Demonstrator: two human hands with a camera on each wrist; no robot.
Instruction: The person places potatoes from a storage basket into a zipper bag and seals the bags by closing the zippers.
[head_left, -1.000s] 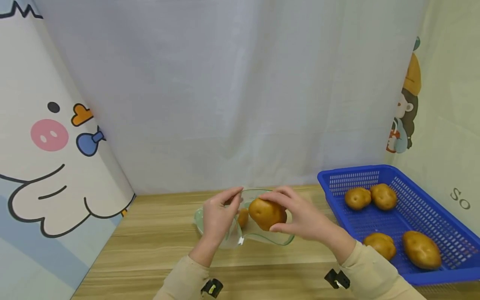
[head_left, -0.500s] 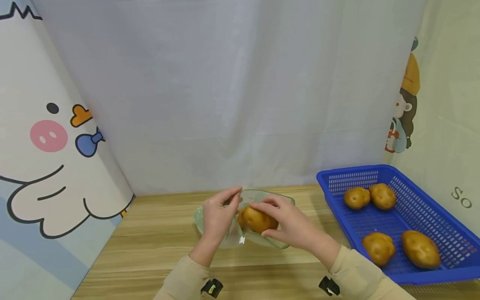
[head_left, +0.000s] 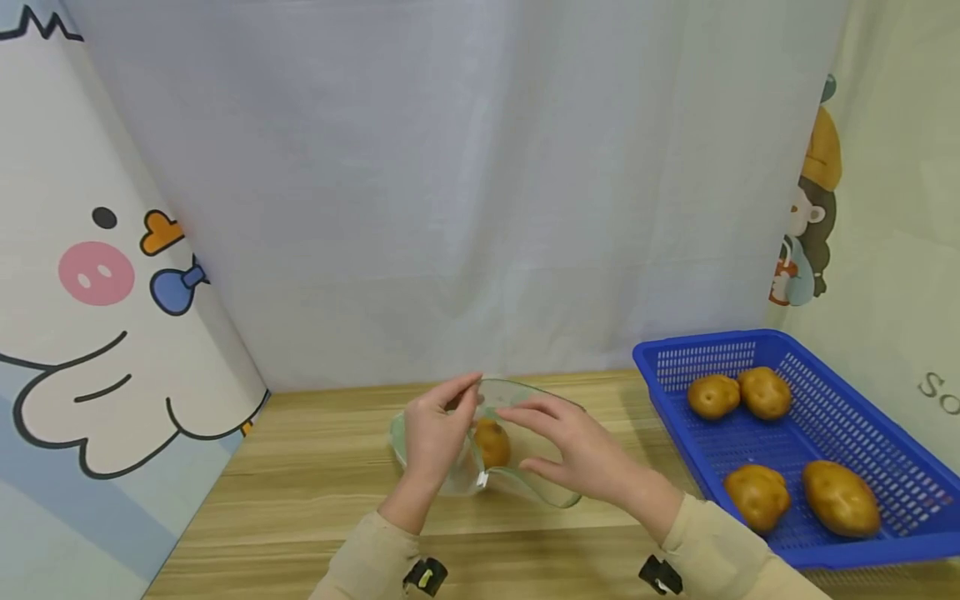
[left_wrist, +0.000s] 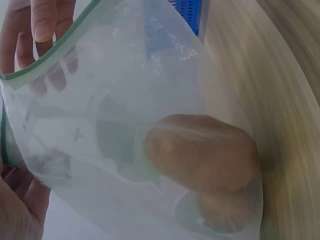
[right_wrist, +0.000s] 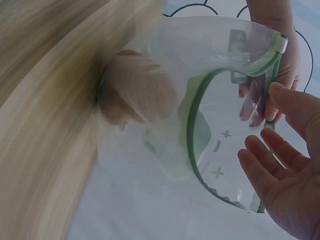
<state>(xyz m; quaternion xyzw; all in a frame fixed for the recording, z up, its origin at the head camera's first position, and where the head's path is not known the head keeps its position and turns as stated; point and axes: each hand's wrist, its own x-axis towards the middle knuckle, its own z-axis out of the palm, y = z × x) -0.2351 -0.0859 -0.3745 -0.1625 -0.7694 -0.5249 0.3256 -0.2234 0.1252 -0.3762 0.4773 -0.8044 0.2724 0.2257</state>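
A: What's the left hand [head_left: 435,433] up to?

B: Pinching one edge of the bag [left_wrist: 125,150], thumb and fingers drawn together. I'd say that holds the film up and the mouth spread; something so limp would probably sag otherwise.

A: And where does the bag sit?

B: On the table [head_left: 300,508], bottom end against the wood. One potato [left_wrist: 202,152] and a second potato [left_wrist: 227,212] lie at its bottom. Whether they touch I can't tell through the film. Their weight likely steadies it.

A: The white slider [head_left: 482,480]?

B: At a corner of the mouth, near the left hand. Parked there, it would leave the rim free to gape.

A: Is the right hand [head_left: 570,442] gripping anything?

B: No. Thumb and fingers stand well apart at the bag's mouth, nothing held between them. If a fingertip brushes the rim, I can't make it out.

A: Farther right?

B: The blue basket [head_left: 870,554], with four potatoes [head_left: 841,498]: two side by side at the back, two slightly apart nearer the front. It's on the right hand's side, presumably for easy reach.
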